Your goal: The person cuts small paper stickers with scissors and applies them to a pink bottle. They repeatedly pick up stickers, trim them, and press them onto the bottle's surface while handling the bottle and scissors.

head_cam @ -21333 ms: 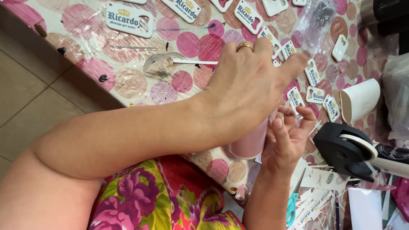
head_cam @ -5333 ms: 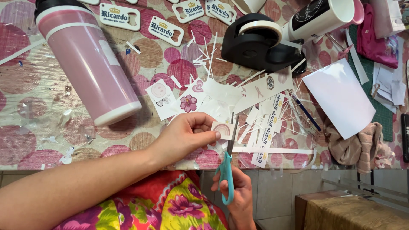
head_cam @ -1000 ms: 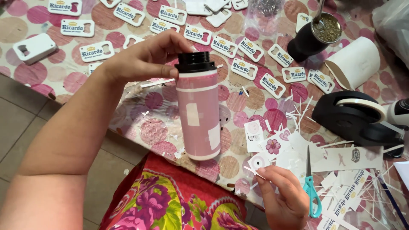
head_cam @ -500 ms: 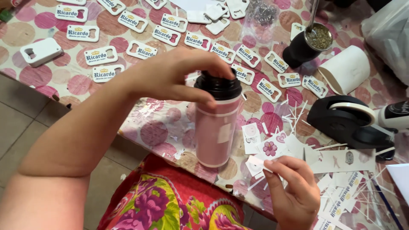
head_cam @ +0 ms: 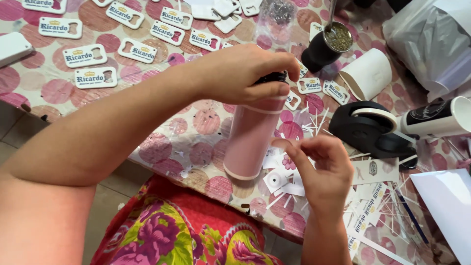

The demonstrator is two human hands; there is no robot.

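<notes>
Two hands at work over a pink-dotted plastic tablecloth (head_cam: pixel 54 91). Left hand (head_cam: pixel 243 73) w/ fingers curled round the black lid (head_cam: pixel 273 78) of a tall pink cylindrical flask (head_cam: pixel 252 135), which stands upright near table edge. Right hand (head_cam: pixel 324 169) just beside the flask's lower half, fingers loosely bent, tips pinched; can't tell if anything's betw. them. Cut white paper stickers (head_cam: pixel 282 179) lie under it, black tape dispenser (head_cam: pixel 370 127) further right.

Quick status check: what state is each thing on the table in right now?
Pink flask: upright, black lid on, left hand gripping the lid.
Right hand: raised beside the flask, fingers pinched; contents too small to tell.
Black cup: upright, filled with herb, straw in.
Tape dispenser: roll loaded.
White roll: lying on its side.
</notes>
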